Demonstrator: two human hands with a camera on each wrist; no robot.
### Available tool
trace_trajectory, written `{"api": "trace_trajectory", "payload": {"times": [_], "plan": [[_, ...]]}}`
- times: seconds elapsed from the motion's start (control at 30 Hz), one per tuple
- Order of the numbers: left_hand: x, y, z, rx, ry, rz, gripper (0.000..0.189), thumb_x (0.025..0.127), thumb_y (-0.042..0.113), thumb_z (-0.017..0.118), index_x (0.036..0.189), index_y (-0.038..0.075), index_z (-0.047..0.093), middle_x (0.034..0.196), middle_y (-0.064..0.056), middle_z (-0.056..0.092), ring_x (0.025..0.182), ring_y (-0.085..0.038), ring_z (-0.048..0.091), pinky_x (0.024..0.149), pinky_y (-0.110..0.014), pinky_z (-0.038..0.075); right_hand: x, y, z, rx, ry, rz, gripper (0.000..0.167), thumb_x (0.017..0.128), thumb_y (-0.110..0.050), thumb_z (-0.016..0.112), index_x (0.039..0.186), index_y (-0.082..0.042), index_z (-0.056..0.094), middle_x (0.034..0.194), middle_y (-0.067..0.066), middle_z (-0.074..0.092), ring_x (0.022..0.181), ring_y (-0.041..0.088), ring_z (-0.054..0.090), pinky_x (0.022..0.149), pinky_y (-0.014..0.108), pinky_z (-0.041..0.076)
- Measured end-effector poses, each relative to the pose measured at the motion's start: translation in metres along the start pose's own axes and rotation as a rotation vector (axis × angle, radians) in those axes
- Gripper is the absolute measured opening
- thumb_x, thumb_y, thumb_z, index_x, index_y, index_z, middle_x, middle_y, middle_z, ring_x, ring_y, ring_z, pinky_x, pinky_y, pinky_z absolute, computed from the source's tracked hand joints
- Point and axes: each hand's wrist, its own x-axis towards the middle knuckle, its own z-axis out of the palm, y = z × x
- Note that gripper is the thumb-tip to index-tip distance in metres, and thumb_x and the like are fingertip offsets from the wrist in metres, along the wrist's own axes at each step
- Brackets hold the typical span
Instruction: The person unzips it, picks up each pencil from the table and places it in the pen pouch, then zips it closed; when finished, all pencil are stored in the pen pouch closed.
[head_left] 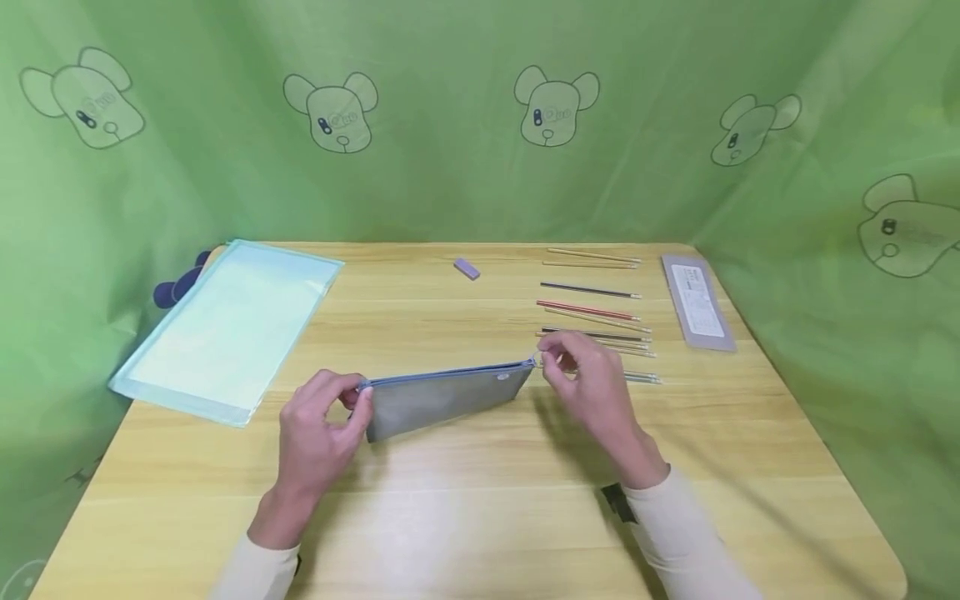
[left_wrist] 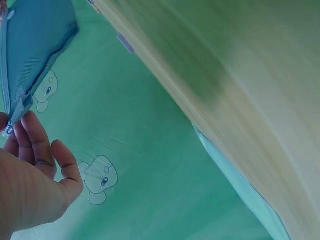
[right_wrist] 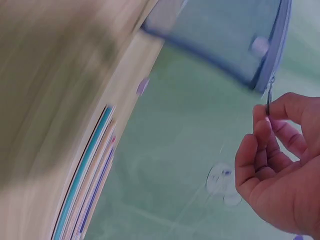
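Observation:
A grey mesh zipper pouch (head_left: 450,404) with a blue zipper along its top edge is held up between both hands over the table. My left hand (head_left: 318,425) pinches the zipper's left end corner between thumb and fingers. At the other end, my right hand (head_left: 588,383) pinches the zipper pull (right_wrist: 270,95) near the pouch's top right corner. A narrow dark slit shows along part of the zipper in the head view. The pouch hangs tilted, its right end farther from me. Whether anything lies inside cannot be made out.
Several pencils (head_left: 588,290) lie in a rough column beyond my right hand. A purple eraser (head_left: 467,268) sits near the far edge. At left lies a pale teal zip folder (head_left: 232,333); a flat labelled packet (head_left: 697,302) is far right. Green curtains (head_left: 450,183) surround the wooden table (head_left: 465,517).

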Motion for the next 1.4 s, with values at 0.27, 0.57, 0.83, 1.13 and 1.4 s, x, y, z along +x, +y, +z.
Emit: {"api": "trace_trajectory", "payload": {"times": [0.27,0.57,0.83,1.13,1.4], "plan": [[0.0,0.0,0.001,-0.014,-0.053,-0.011,0.005,0.085,-0.001,0.074,0.086,0.004,0.074,0.078,-0.004,0.067,0.07,-0.015,0.064,0.066,-0.024,0.057,-0.002,0.011,-0.003,-0.006,-0.018,0.017,0.013,0.091,0.008,0.069,0.1,0.0,0.074,0.084,0.011,0.075,0.074,0.018,0.067,0.064,0.028,0.062],[0.003,0.001,-0.007,0.002,-0.207,-0.073,0.007,0.086,0.003,0.073,0.092,0.004,0.071,0.081,-0.006,0.071,0.072,-0.015,0.066,0.065,-0.039,0.064,0.0,0.011,-0.001,0.058,-0.123,0.091,0.021,0.099,0.004,0.062,0.117,-0.002,0.072,0.084,0.009,0.073,0.075,0.018,0.068,0.069,0.023,0.061],[-0.001,0.001,-0.01,0.044,-0.343,-0.093,0.009,0.088,0.01,0.077,0.095,0.009,0.072,0.08,0.004,0.07,0.072,-0.012,0.066,0.068,-0.035,0.062,0.002,0.009,0.002,0.077,-0.205,0.114,0.02,0.102,0.001,0.061,0.116,-0.004,0.074,0.088,0.009,0.075,0.078,0.018,0.07,0.073,0.026,0.063],[0.02,0.011,-0.014,0.065,-0.61,-0.104,0.016,0.099,0.028,0.077,0.106,0.014,0.074,0.086,0.01,0.072,0.076,-0.001,0.063,0.07,-0.029,0.059,0.004,0.009,-0.001,0.098,-0.222,0.114,0.019,0.102,0.001,0.061,0.114,-0.005,0.074,0.088,0.01,0.076,0.077,0.016,0.069,0.073,0.026,0.064],[0.058,0.025,-0.006,0.135,-0.83,-0.019,0.031,0.1,0.025,0.076,0.128,0.017,0.066,0.089,0.009,0.072,0.073,-0.004,0.062,0.067,-0.024,0.053,0.003,0.011,0.001,0.128,-0.235,0.102,0.018,0.101,0.004,0.063,0.112,-0.004,0.075,0.091,0.012,0.077,0.079,0.017,0.071,0.075,0.028,0.065]]}}
